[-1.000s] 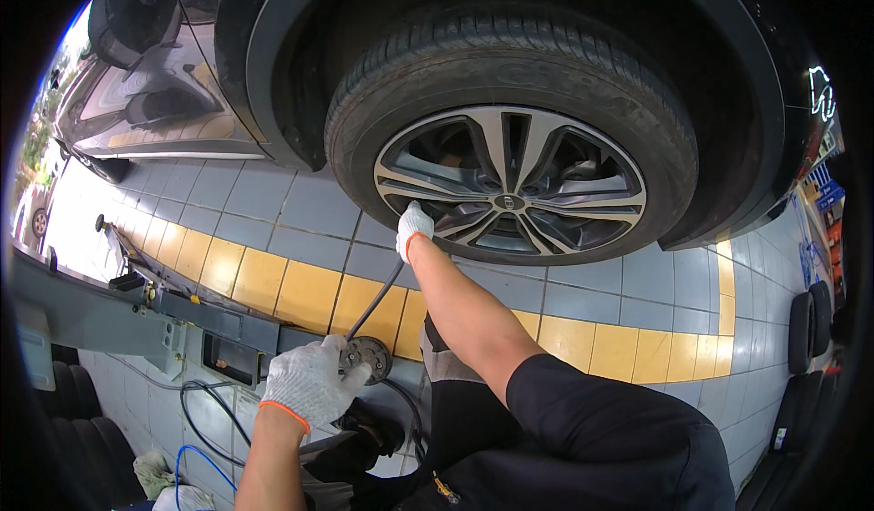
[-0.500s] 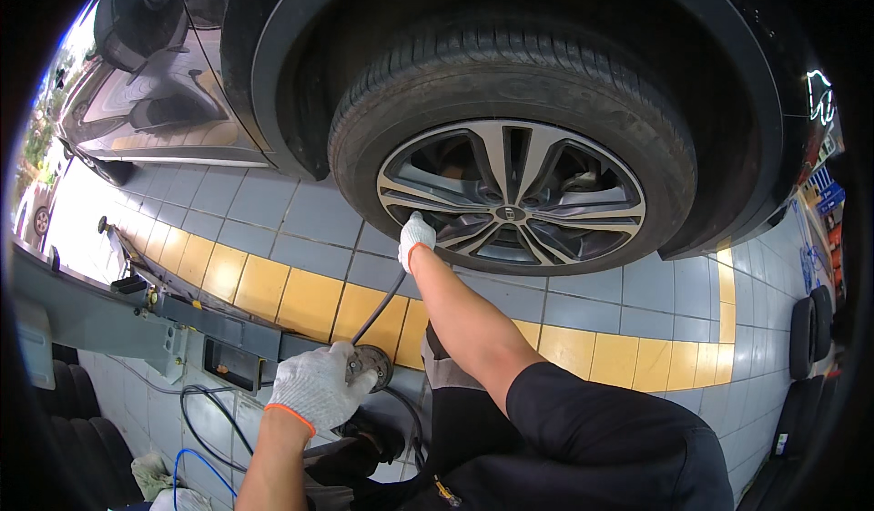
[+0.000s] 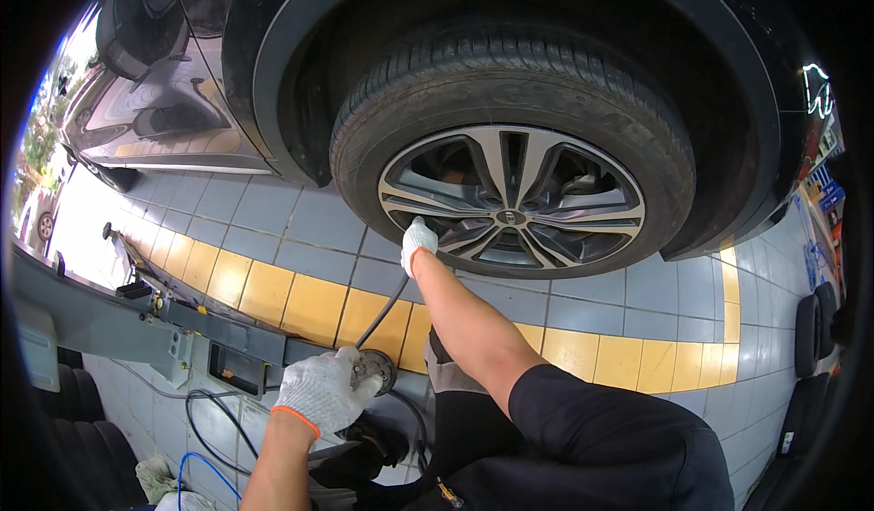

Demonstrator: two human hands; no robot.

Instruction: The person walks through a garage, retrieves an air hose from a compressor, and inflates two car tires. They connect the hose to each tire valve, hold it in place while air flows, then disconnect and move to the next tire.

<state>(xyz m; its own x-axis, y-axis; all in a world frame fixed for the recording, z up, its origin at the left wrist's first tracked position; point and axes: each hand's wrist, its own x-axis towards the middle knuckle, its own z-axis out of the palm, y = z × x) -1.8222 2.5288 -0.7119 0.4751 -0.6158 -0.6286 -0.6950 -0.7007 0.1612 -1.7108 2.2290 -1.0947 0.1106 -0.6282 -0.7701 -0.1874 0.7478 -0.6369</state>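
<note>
The hose [image 3: 381,309] end is pinched by the right hand [image 3: 418,242] at the wheel rim [image 3: 512,200]; it should be kept square while the gauge [image 3: 373,370], gripped by the left hand [image 3: 323,391], is watched.

A grey tiled floor [image 3: 273,211] carries a yellow stripe [image 3: 309,306]. A grey lift arm [image 3: 109,324] lies at left, with blue cable [image 3: 196,465] and a rag [image 3: 159,479] nearby.

A glowing white sign [image 3: 817,91] shines at the upper right edge, beside the car body. Below it, on the right rim, coloured signs [image 3: 824,188] in blue, red and yellow stand, too small and bent to tell their shape.
</note>
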